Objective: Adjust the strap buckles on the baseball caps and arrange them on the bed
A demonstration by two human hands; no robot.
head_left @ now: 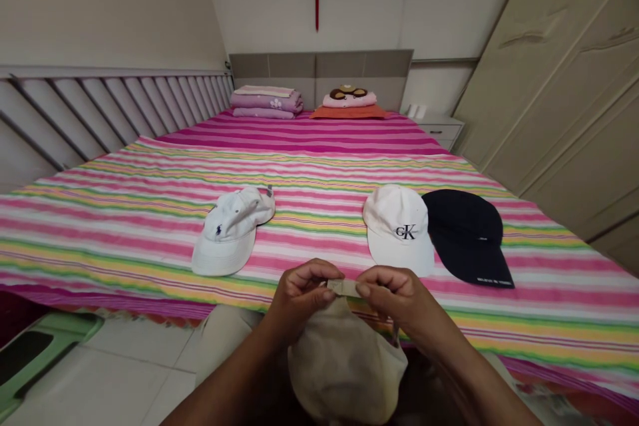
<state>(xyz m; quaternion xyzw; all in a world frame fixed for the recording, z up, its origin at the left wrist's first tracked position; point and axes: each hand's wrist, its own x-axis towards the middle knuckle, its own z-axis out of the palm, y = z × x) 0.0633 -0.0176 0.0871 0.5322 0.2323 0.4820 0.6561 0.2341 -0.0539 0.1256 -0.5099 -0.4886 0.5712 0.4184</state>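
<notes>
A beige baseball cap [344, 366] hangs below my hands at the front edge of the bed, its crown toward me. My left hand [304, 293] pinches one end of the cap's back strap [343, 287] between thumb and fingers. On the other end of that strap, my right hand [392, 289] is closed in the same way. Beyond them lie a white cap with black letters [397, 219] and, touching it on the right, a black cap [464, 233]. Farther left rests a white cap with a small dark emblem [232, 229], its strap end pointing back.
A striped sheet [309, 176] covers the bed. Folded purple bedding [267, 103] and a pink-and-orange stack [349, 105] sit by the headboard [319, 73]. A slatted rail [114, 106] borders the left side. On the floor stands a green stool [60, 346].
</notes>
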